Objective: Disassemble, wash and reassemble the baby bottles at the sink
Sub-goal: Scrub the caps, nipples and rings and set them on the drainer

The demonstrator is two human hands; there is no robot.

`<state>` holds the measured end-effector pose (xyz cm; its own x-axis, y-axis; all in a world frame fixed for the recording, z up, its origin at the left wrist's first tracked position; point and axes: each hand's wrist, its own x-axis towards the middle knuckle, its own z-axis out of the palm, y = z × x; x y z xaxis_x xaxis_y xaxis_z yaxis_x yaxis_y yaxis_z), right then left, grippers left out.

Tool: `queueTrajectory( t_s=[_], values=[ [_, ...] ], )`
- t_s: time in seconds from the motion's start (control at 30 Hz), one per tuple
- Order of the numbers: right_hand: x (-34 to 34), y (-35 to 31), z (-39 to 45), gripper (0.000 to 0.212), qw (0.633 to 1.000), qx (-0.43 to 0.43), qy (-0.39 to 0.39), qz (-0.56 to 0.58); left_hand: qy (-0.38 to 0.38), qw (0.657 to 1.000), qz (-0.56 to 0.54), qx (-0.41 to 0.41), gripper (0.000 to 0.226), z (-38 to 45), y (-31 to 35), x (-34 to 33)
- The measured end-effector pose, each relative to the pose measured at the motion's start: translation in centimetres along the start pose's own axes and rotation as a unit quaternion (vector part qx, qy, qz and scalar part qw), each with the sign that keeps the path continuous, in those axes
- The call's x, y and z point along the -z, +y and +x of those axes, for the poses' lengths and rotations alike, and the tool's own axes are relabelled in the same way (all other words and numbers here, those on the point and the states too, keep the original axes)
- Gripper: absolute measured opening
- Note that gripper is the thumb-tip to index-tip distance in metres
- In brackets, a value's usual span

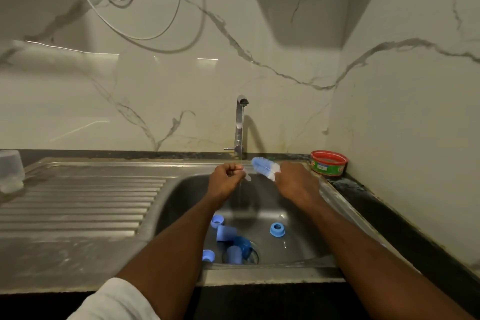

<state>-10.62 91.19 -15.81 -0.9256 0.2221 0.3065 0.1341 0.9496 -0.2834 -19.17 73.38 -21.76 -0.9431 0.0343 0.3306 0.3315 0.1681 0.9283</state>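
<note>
Bottle parts lie low in the frame on the sink (306, 254) floor: I count three blue rings (277, 229) and three blue caps (226, 233) round the drain. At centre, under the tap (240, 122), my left hand (226, 180) pinches a small clear piece (246, 175); I cannot tell what it is. My right hand (298, 184) grips a blue brush (266, 167). A red tub (329, 163) sits at right on the dark counter (405, 226); marble wall (155, 91) behind, steel drainboard (78, 202) at left.

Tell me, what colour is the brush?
Blue and white bristles on the brush, seen from the head camera.
</note>
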Motion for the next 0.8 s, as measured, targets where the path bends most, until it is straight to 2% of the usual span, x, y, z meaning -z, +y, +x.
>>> queueTrajectory(
  t_s=[0.13, 0.3, 0.43, 0.53, 0.67, 0.8],
  values=[
    [-0.7, 0.2, 0.7, 0.033, 1.000, 0.006, -0.010, 0.014, 0.022, 0.999, 0.040, -0.001, 0.029, 0.5, -0.4, -0.5],
    [1.1, -0.2, -0.7, 0.028, 1.000, 0.005, -0.012, 0.012, 0.085, 0.991, 0.094, -0.032, 0.021, 1.2, -1.1, -0.6],
    [1.3, -0.2, -0.7, 0.026, 1.000, 0.001, -0.011, 0.003, 0.059, 0.990, 0.111, -0.057, 0.021, 1.1, -1.7, -0.3],
    [1.2, -0.1, -0.4, 0.028, 1.000, -0.008, -0.021, 0.010, 0.040, 0.992, 0.100, -0.063, 0.033, 0.9, -1.3, -0.3],
    [1.3, 0.4, -0.1, 0.034, 0.999, -0.020, -0.008, 0.030, 0.057, 0.992, 0.065, -0.095, 0.041, 1.1, -0.4, 0.1],
    [1.4, 0.2, -0.2, 0.035, 1.000, -0.017, -0.017, 0.016, 0.011, 0.985, 0.159, -0.060, 0.041, 0.9, -1.3, 0.2]
  ],
)
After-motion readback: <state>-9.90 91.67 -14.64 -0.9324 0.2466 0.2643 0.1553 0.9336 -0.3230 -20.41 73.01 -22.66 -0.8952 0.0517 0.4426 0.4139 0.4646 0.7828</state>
